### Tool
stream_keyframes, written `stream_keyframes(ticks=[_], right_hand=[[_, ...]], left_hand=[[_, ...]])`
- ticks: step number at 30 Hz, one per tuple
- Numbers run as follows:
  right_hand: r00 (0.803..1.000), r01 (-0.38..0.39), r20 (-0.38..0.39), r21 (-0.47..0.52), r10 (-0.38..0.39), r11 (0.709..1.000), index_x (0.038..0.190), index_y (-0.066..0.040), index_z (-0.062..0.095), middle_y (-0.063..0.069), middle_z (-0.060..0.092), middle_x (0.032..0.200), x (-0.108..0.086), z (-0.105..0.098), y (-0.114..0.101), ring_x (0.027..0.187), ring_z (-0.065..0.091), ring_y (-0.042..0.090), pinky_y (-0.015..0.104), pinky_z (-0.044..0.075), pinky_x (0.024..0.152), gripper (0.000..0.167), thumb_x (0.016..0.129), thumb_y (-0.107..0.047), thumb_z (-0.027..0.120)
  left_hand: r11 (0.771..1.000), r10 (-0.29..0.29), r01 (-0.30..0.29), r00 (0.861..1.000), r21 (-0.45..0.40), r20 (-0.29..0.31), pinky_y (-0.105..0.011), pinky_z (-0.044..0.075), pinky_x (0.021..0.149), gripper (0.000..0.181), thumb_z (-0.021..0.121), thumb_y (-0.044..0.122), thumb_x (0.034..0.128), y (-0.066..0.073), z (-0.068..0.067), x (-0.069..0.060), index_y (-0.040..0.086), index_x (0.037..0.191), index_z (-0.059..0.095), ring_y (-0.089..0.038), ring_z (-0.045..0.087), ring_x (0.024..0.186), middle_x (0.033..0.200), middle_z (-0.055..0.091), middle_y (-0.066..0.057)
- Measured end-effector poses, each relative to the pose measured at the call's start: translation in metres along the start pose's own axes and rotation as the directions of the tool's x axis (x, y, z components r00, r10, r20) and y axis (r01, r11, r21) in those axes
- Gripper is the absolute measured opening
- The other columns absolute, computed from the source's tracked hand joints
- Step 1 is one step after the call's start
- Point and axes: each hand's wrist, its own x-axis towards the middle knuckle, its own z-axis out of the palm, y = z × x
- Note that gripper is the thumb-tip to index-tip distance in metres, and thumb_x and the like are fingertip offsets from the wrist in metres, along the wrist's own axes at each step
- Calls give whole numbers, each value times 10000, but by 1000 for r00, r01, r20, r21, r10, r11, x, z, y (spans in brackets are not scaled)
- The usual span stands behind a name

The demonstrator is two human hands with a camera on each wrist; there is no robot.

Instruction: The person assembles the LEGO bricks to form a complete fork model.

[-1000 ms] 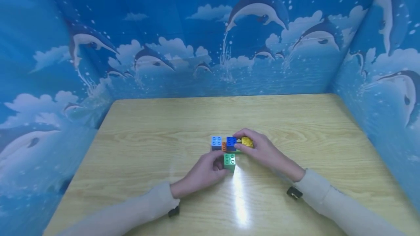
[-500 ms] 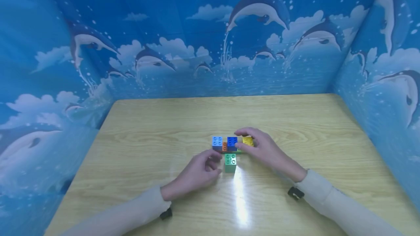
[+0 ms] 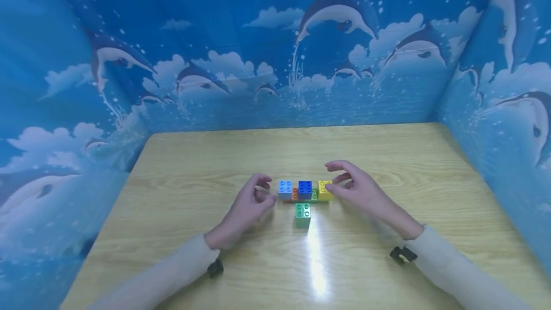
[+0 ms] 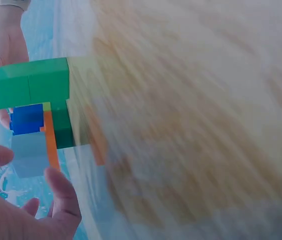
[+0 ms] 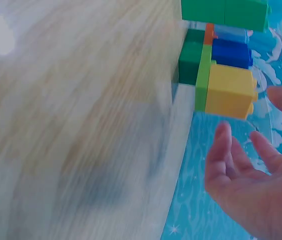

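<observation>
A built row of toy bricks stands mid-table. On top are a light blue brick (image 3: 285, 189), a dark blue brick (image 3: 305, 189) and a yellow brick (image 3: 325, 189). Beneath them lie an orange plate (image 4: 51, 142) and a lime plate (image 5: 203, 82) on a green base brick (image 5: 191, 57). Nearer the person, two stacked green bricks (image 3: 303, 215) stand apart. My left hand (image 3: 245, 209), fingers spread and loosely bent, is beside the light blue brick; whether it touches is unclear. My right hand (image 3: 366, 197) holds nothing, its thumb and fingers parted close to the yellow brick.
The wooden table (image 3: 193, 157) has a light glare on its front part. A blue dolphin-printed curtain (image 3: 258, 61) encloses the back and both sides. Dark camera mounts sit under both sleeves.
My left hand has released the green bricks, drawing left and back toward the light blue brick. My right hand has come off the dark blue brick and shifted right.
</observation>
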Motion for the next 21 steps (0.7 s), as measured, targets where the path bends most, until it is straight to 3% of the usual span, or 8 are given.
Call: stream_keyframes(ticks=[3,10,17,21], right_hand=[[998,-41,41,11,41,999,1563,-63,515,207,593,1491,-3,-6,2,1129,688,292,444,593,939,613,1049,-284,766],[982,-85,176,100,67,991,1597,-25,462,275,543,1503,-4,-5,11,1124,703,324,414,623,856,687,1025,-224,788],[974,-98,210,79,80,992,1531,-33,556,225,629,1387,-2,2,17,1048,735,287,384,630,868,556,1034,-166,767],[975,-97,205,77,80,992,1516,-29,573,225,653,1369,-2,4,17,948,738,269,371,636,801,500,1056,-142,733]], left_hand=[[1000,-15,16,1000,-9,24,-357,620,735,628,802,162,959,-2,2,6,146,1534,550,-242,659,1025,1380,615,-107],[1000,-6,7,997,-17,78,-407,597,946,566,778,53,929,-2,5,16,139,1465,619,-232,670,1095,1333,668,-62],[999,-47,47,994,-3,96,-396,628,836,496,795,16,941,1,10,20,155,1401,671,-227,677,1055,1341,672,-56],[997,-69,70,993,-13,91,-368,634,838,478,784,-26,952,2,12,21,137,1386,670,-223,697,1043,1363,666,-82]])
